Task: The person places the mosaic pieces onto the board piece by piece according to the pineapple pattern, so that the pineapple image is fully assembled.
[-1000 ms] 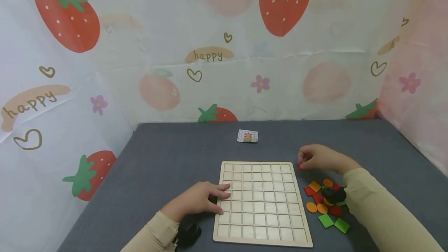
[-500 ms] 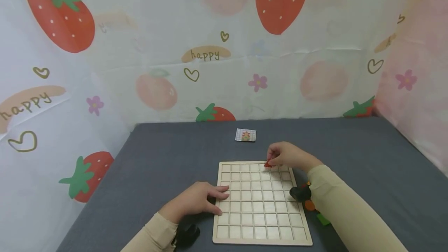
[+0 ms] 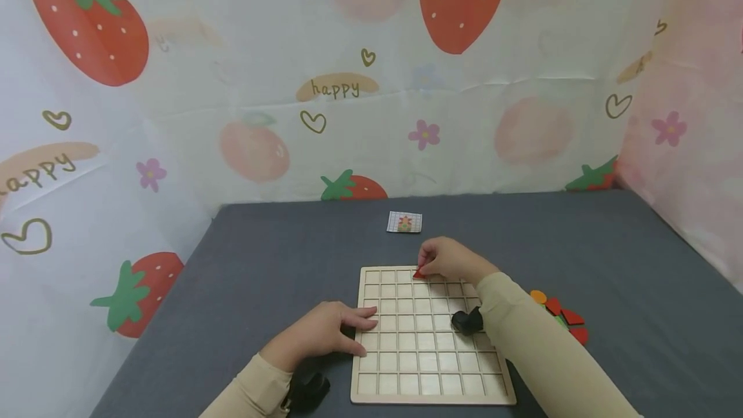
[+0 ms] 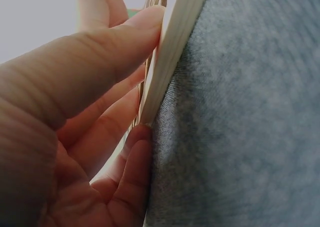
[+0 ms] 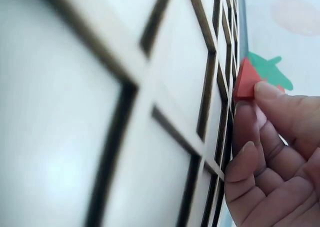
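A pale wooden grid board [image 3: 426, 342] lies flat on the dark grey table. My left hand [image 3: 327, 333] rests at its left edge, fingers stretched over the frame; in the left wrist view the thumb [image 4: 145, 22] touches the board's side. Between thumb and fingertips, my right hand [image 3: 455, 259] pinches a small red triangular tile [image 5: 246, 82]. That tile is over the top row of squares, near the middle of the board's far edge. Every square that shows is bare; the right hand and sleeve cover part of the board's right side.
Loose tiles in red, orange and green, among them a red one [image 3: 571, 318], lie right of the board, partly behind the right sleeve [image 3: 534, 334]. A small printed picture card [image 3: 404, 222] lies beyond the board. A strawberry-patterned curtain [image 3: 261, 31] closes off the back.
My right hand has carried the red triangular tile leftward from beside the loose tiles to above the board's far row. The left hand stays at the board's edge.
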Available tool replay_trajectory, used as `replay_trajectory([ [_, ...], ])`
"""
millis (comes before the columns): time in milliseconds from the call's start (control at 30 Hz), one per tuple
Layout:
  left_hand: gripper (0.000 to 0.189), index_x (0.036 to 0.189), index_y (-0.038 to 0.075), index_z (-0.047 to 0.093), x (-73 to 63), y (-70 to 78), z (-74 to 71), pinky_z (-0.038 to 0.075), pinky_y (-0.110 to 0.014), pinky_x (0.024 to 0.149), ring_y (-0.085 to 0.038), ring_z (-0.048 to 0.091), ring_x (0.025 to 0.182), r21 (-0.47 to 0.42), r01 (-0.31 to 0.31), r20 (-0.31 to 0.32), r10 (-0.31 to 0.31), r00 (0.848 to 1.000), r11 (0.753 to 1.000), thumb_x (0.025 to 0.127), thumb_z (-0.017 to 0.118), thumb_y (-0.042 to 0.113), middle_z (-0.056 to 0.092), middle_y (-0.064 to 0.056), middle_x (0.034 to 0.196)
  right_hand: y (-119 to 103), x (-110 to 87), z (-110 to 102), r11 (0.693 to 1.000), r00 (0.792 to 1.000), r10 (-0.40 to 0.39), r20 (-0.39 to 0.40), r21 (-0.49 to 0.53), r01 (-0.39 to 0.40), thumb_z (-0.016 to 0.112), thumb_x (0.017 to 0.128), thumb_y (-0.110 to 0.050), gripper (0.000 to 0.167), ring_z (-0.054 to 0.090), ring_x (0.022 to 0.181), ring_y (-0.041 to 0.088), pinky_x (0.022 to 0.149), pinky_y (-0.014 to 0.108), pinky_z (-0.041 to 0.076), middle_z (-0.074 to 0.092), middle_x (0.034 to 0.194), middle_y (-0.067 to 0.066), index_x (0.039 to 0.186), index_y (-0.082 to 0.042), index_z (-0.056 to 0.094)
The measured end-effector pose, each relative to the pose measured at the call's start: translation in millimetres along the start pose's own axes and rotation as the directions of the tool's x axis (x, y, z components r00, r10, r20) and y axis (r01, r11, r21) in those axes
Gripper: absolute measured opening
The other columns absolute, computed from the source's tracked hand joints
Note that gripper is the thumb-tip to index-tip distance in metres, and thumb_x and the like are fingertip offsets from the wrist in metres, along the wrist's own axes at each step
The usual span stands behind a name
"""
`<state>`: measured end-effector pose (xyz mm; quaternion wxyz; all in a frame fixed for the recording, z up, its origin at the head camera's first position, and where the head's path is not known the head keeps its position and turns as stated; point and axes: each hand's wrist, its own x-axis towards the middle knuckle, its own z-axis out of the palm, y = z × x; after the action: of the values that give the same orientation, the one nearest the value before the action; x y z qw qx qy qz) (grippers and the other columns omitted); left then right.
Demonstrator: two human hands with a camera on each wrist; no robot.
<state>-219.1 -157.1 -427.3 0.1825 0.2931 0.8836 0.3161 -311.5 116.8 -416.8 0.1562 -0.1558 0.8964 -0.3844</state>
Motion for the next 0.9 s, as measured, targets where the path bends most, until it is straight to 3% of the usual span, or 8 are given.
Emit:
replay_trajectory([
  [267,0.054,0.119,0.020,0.063,-0.1,-1.1,1.3,0.038,-0.038,0.098,-0.016,0.045,0.123,-0.017,-0.014,0.002,0.014,1.000,1.000,0.068,0.078,0.033,0.050,0.009,0.131,-0.5,0.3,4.3,0.999,1.000,0.025,-0.004,-0.028,-0.025,0.068,0.081,-0.008,0.011,0.050,0.069,0.016,0.065,0.030,0.041,0.061,0.074,-0.001,0.071,-0.011,0.063],
  [500,0.055,0.119,0.023,0.063,0.8,-3.6,1.9,0.038,-0.036,0.098,-0.013,0.045,0.122,0.021,-0.020,-0.005,0.020,1.000,1.000,0.068,0.077,0.035,0.050,0.012,0.131,1.8,2.4,3.6,0.999,0.999,0.035,-0.002,-0.021,-0.035,0.069,0.081,-0.012,0.011,0.050,0.069,0.015,0.065,0.029,0.041,0.064,0.073,-0.003,0.069,-0.013,0.068],
  [733,0.055,0.120,0.021,0.062,2.1,-3.4,1.5,0.037,-0.038,0.099,-0.014,0.044,0.123,0.017,-0.022,0.002,0.022,1.000,1.000,0.069,0.077,0.034,0.049,0.010,0.132,-0.2,2.0,2.5,0.993,0.999,0.043,-0.021,-0.109,-0.045,0.069,0.080,-0.012,0.013,0.050,0.068,0.014,0.062,0.028,0.041,0.063,0.071,-0.005,0.068,-0.015,0.069],
  [900,0.055,0.120,0.021,0.062,2.0,-2.4,2.0,0.037,-0.038,0.099,-0.014,0.044,0.124,-0.002,-0.016,0.008,0.016,1.000,1.000,0.069,0.077,0.034,0.049,0.010,0.132,-2.7,-1.8,-1.3,0.992,0.999,0.035,0.023,-0.122,-0.032,0.069,0.081,-0.013,0.009,0.052,0.071,0.015,0.063,0.029,0.043,0.062,0.075,-0.004,0.072,-0.014,0.067],
])
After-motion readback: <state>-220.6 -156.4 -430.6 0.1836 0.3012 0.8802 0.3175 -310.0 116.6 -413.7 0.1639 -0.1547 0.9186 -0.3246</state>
